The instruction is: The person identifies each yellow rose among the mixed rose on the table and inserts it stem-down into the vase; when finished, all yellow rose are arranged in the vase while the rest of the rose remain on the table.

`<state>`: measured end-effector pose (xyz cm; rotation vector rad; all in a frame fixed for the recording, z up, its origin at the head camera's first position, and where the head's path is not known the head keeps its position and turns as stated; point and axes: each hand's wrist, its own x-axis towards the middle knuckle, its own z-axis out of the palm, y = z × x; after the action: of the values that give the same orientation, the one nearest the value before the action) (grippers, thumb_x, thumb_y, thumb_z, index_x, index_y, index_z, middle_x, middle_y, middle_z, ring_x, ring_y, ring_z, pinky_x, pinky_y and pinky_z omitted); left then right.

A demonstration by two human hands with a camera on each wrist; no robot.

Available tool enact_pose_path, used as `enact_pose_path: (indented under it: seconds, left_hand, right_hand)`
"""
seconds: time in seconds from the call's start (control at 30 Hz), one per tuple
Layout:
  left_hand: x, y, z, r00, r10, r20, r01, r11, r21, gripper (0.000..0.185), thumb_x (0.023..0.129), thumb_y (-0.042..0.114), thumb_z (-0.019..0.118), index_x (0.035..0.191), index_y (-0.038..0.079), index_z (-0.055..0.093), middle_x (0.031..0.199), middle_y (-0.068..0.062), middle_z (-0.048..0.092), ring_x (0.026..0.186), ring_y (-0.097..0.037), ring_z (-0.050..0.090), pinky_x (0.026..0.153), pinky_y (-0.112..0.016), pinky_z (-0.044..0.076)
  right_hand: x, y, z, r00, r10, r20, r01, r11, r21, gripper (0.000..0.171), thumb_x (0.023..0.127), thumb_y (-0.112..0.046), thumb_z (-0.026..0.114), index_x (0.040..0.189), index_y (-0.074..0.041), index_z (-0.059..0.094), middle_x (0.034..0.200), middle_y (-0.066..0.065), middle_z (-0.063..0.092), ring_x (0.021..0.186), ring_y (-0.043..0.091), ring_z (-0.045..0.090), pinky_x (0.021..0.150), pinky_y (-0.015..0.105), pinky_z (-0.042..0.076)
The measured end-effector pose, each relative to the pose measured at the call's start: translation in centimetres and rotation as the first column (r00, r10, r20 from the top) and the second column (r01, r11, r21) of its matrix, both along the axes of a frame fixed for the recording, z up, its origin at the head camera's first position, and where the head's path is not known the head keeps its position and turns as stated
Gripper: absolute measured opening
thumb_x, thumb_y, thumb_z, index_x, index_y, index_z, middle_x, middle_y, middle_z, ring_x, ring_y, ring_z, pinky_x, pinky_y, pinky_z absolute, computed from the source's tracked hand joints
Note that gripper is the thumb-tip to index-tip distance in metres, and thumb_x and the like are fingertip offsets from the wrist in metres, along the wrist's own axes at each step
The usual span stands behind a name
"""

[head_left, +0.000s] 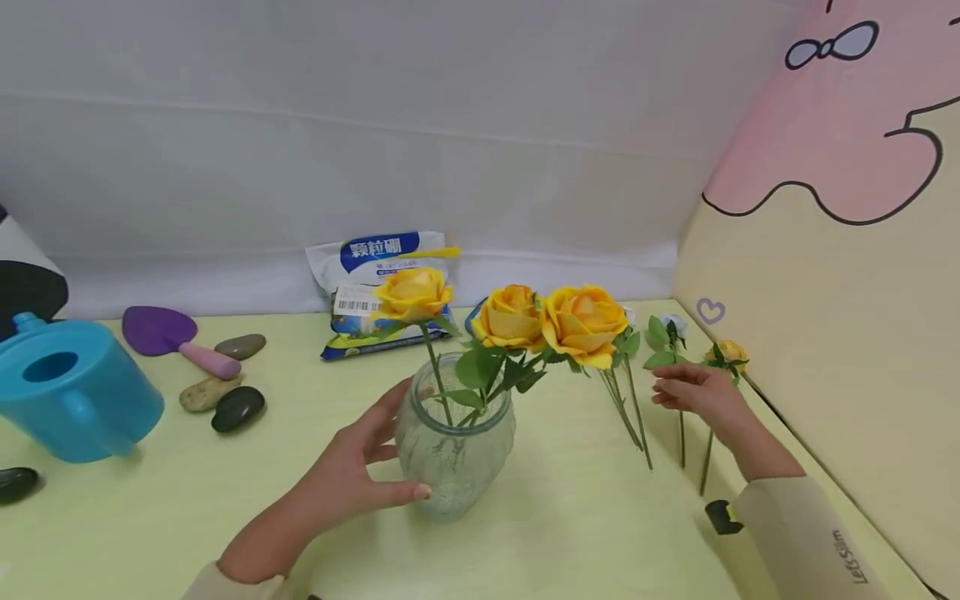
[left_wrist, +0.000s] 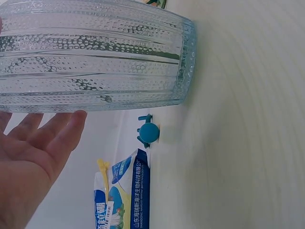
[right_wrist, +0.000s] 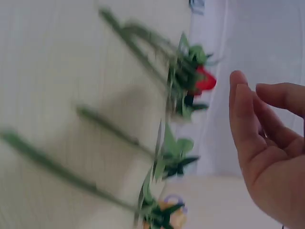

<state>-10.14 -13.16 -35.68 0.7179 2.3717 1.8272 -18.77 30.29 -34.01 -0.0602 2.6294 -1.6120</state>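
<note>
Three silky yellow roses (head_left: 517,317), ribbed glass vase (head_left: 454,450).

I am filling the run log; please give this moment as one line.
left hand: touches glass vase, fingers straight | vase: upright, three yellow roses | right hand: open above loose stems on table

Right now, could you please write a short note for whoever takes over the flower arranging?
Left hand: fingers straight, steadying the glass vase mid-table.
Right hand: open, holding nothing, over the loose stems lying by the right wall.
Done: three yellow roses stand in the vase.
Left: the loose flowers on the table, including a small yellow one and a pale one, are not yet in the vase.
</note>
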Motion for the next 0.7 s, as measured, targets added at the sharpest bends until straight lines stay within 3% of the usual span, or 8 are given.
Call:
enact_pose_path:
  seconds: [0.17,0.37,0.43,0.6,0.7]
  left_hand:
    - [0.0,0.0,0.0,1.0,-0.005,-0.003,0.005,1.0,-0.004,0.098,0.071,0.016,0.081,0.146,0.034,0.02,0.148,-0.01,0.029,0.124,-0.031,0.042,0.088,-0.029,0.048]
    - [0.0,-0.1,0.1,1.0,0.002,-0.015,-0.003,1.0,-0.012,0.098,0.071,0.016,0.081,0.146,0.033,0.02,0.148,-0.009,0.029,0.124,-0.03,0.043,0.088,-0.028,0.048]
    - [0.0,-0.2,0.1,1.0,0.007,-0.01,-0.007,1.0,-0.015,0.098,0.071,0.016,0.081,0.146,0.034,0.02,0.147,-0.009,0.029,0.124,-0.03,0.043,0.088,-0.028,0.048]
    - [0.0,-0.1,0.0,1.0,0.008,-0.008,-0.008,1.0,-0.016,0.098,0.071,0.016,0.081,0.146,0.034,0.02,0.147,-0.007,0.03,0.125,-0.03,0.042,0.088,-0.03,0.048]
    - [-0.1,0.0,0.0,1.0,0.0,-0.009,0.0,1.0,-0.013,0.099,0.071,0.016,0.081,0.146,0.034,0.02,0.148,-0.006,0.03,0.125,-0.03,0.042,0.089,-0.032,0.048]
  right_hand:
    - [-1.7,5.6,0.3,0.994,-0.105,0.025,0.1,0.981,0.165,0.04,0.094,-0.013,0.05,0.123,0.016,0.046,0.094,-0.001,0.061,0.074,0.006,0.064,0.071,0.024,0.054]
    - [-3.0,8.6,0.0,0.974,-0.122,0.191,0.059,0.951,0.305,0.046,0.095,-0.021,0.049,0.129,0.01,0.044,0.12,0.027,0.052,0.081,0.012,0.063,0.074,0.035,0.054]
    - [-3.4,9.1,-0.4,0.962,-0.126,0.241,0.049,0.953,0.3,0.046,0.095,-0.021,0.051,0.128,0.01,0.046,0.115,0.023,0.056,0.081,0.015,0.064,0.073,0.035,0.053]
    - [-4.0,9.7,-1.8,0.943,-0.142,0.302,0.074,0.971,0.225,0.04,0.092,-0.016,0.056,0.121,0.01,0.052,0.09,-0.002,0.063,0.077,0.016,0.064,0.07,0.033,0.054]
    - [-4.2,9.9,-2.8,0.936,-0.17,0.308,0.113,0.974,0.195,0.036,0.09,-0.012,0.057,0.118,0.01,0.055,0.085,-0.004,0.061,0.073,0.014,0.063,0.069,0.032,0.054]
